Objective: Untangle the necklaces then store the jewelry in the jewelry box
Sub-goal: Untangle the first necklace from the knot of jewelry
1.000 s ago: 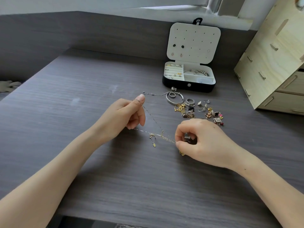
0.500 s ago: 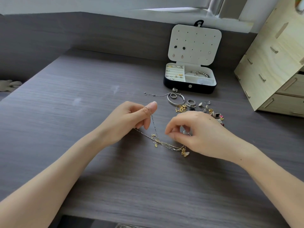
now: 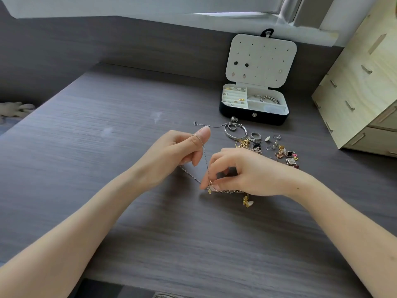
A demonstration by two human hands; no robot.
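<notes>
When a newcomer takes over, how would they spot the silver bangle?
Find the open black jewelry box, lid upright. Loose jewelry lies before it; the silver bangle is the big oval hoop at its left end, far larger than the rings.

Looking like home: grey desk (image 3: pixel 107 147) sitting under window sill (image 3: pixel 236 20) at 12 o'clock, plywood drawer unit (image 3: pixel 365 82) standing at 2 o'clock, jewelry box (image 3: pixel 268 118) lying open.

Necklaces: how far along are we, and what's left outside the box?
Done: the open jewelry box holds small pieces and a beaded bracelet. In hand: left hand and right hand both pinch the tangled necklaces. Left: finish untangling, then store them and the loose pile beside the box.
</notes>
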